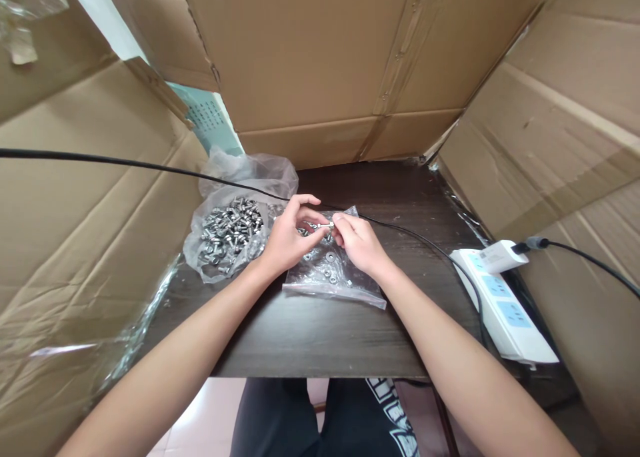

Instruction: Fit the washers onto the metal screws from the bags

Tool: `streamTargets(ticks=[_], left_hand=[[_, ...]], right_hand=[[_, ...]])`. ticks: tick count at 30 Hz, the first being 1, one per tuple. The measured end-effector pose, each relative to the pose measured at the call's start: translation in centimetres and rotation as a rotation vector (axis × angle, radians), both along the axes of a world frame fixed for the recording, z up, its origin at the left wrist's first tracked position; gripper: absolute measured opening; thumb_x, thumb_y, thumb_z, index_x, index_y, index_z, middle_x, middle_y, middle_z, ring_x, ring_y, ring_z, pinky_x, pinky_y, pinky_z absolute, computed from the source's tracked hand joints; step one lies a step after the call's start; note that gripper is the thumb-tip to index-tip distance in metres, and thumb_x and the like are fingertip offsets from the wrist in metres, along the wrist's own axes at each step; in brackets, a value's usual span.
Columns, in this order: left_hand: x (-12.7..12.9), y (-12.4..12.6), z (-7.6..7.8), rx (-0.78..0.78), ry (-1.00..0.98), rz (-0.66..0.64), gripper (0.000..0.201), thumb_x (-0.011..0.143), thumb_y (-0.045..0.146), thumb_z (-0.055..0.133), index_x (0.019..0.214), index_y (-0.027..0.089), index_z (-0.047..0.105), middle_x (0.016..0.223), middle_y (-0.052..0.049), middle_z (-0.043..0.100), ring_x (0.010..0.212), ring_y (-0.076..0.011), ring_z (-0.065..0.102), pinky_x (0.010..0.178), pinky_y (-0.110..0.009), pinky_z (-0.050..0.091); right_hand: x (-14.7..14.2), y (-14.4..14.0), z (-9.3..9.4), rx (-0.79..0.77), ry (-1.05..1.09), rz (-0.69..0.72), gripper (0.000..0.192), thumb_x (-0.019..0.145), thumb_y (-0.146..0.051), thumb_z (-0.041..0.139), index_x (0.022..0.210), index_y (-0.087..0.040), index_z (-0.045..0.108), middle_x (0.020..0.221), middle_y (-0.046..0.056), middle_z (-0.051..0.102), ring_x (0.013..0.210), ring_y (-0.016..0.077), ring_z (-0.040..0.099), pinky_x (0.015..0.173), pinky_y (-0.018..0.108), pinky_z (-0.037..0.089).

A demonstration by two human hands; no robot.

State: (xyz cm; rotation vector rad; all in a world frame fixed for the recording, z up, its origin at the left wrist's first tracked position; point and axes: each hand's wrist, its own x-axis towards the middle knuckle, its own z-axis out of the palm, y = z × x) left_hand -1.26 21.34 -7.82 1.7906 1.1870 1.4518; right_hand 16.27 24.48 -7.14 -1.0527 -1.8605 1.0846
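A small shiny bolt is held level between my two hands, above a clear plastic zip bag. My left hand pinches one end with thumb and fingertip, its index finger raised. At the other end, the fingertips of my right hand are closed on the bolt; whether a nut or washer is there is too small to tell. Beneath them, the flat zip bag has loose nuts and washers on or in it. Left of my left hand, an opened plastic bag is filled with many metal bolts.
Cardboard walls enclose the dark wooden table at the back and sides. A white power strip with a plugged-in adapter lies at the right. One black cable crosses behind my hands.
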Motion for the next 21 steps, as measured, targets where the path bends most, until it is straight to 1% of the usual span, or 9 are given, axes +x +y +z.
streamTargets(ticks=[2, 3, 6, 8, 12, 14, 17, 18, 21], left_hand=[[-0.02, 0.02, 0.03, -0.005, -0.013, 0.010, 0.048, 0.083, 0.019, 0.077, 0.122, 0.019, 0.049, 0.091, -0.002, 0.076, 0.081, -0.0146, 0.075, 0.074, -0.025, 0.060], [-0.04, 0.02, 0.04, -0.008, -0.016, 0.009, 0.049, 0.082, 0.019, 0.077, 0.123, 0.019, 0.049, 0.091, -0.002, 0.076, 0.080, -0.0143, 0.075, 0.073, -0.024, 0.060], [-0.08, 0.01, 0.04, 0.000, 0.004, -0.007, 0.050, 0.083, 0.018, 0.077, 0.123, 0.019, 0.048, 0.091, -0.002, 0.076, 0.081, -0.0139, 0.075, 0.074, -0.023, 0.060], [-0.12, 0.01, -0.01, 0.014, 0.027, -0.009, 0.047, 0.084, 0.018, 0.076, 0.122, 0.019, 0.048, 0.092, -0.002, 0.076, 0.081, -0.0138, 0.075, 0.073, -0.023, 0.059], [-0.23, 0.05, -0.17, 0.036, 0.049, -0.004, 0.042, 0.086, 0.018, 0.074, 0.119, 0.019, 0.048, 0.094, -0.003, 0.075, 0.082, -0.0138, 0.075, 0.071, -0.023, 0.059], [-0.25, 0.07, -0.19, 0.036, 0.054, -0.009, 0.042, 0.086, 0.018, 0.074, 0.119, 0.020, 0.048, 0.095, -0.003, 0.075, 0.082, -0.0139, 0.075, 0.072, -0.023, 0.059], [-0.20, 0.07, -0.12, 0.034, 0.049, -0.007, 0.042, 0.086, 0.019, 0.074, 0.119, 0.020, 0.048, 0.094, -0.002, 0.075, 0.082, -0.0136, 0.075, 0.072, -0.023, 0.059], [-0.18, 0.07, -0.08, 0.035, 0.042, -0.003, 0.042, 0.086, 0.019, 0.074, 0.119, 0.019, 0.048, 0.094, -0.002, 0.075, 0.083, -0.0137, 0.075, 0.072, -0.023, 0.059], [-0.10, 0.04, -0.01, 0.031, 0.021, 0.001, 0.044, 0.085, 0.019, 0.075, 0.120, 0.019, 0.048, 0.093, -0.002, 0.075, 0.083, -0.0141, 0.076, 0.072, -0.023, 0.060]], right_hand=[[-0.04, -0.02, -0.03, 0.007, 0.020, 0.021, 0.033, 0.097, -0.042, 0.044, 0.071, -0.022, 0.051, 0.064, -0.002, 0.051, 0.061, 0.0144, 0.047, 0.063, 0.029, 0.035], [-0.05, -0.02, -0.04, 0.009, 0.014, 0.031, 0.032, 0.097, -0.041, 0.045, 0.071, -0.022, 0.050, 0.064, -0.002, 0.051, 0.061, 0.0143, 0.047, 0.063, 0.029, 0.035], [-0.05, -0.05, -0.05, 0.006, -0.037, 0.003, 0.045, 0.099, -0.046, 0.041, 0.061, -0.022, 0.045, 0.058, -0.002, 0.046, 0.059, 0.0144, 0.044, 0.061, 0.030, 0.032], [-0.02, -0.06, -0.04, 0.016, -0.045, -0.027, 0.047, 0.100, -0.048, 0.040, 0.061, -0.022, 0.045, 0.058, -0.002, 0.046, 0.059, 0.0146, 0.044, 0.062, 0.030, 0.032], [0.01, -0.10, -0.07, 0.046, -0.017, 0.025, 0.031, 0.097, -0.040, 0.043, 0.073, -0.023, 0.050, 0.063, -0.003, 0.050, 0.062, 0.0149, 0.046, 0.063, 0.029, 0.033], [-0.01, -0.11, -0.12, 0.047, -0.037, 0.031, 0.036, 0.098, -0.041, 0.042, 0.068, -0.023, 0.046, 0.062, -0.002, 0.048, 0.061, 0.0148, 0.045, 0.063, 0.030, 0.032], [0.00, -0.08, -0.19, 0.046, -0.033, -0.017, 0.046, 0.101, -0.048, 0.038, 0.063, -0.023, 0.043, 0.060, -0.002, 0.045, 0.059, 0.0145, 0.043, 0.062, 0.031, 0.031], [0.02, -0.06, -0.19, 0.041, -0.015, -0.021, 0.045, 0.101, -0.048, 0.039, 0.064, -0.023, 0.044, 0.061, -0.002, 0.046, 0.060, 0.0145, 0.043, 0.062, 0.031, 0.032], [0.08, 0.01, -0.22, 0.016, 0.020, 0.024, 0.033, 0.099, -0.042, 0.044, 0.072, -0.023, 0.050, 0.065, -0.002, 0.050, 0.062, 0.0146, 0.046, 0.063, 0.029, 0.034]])
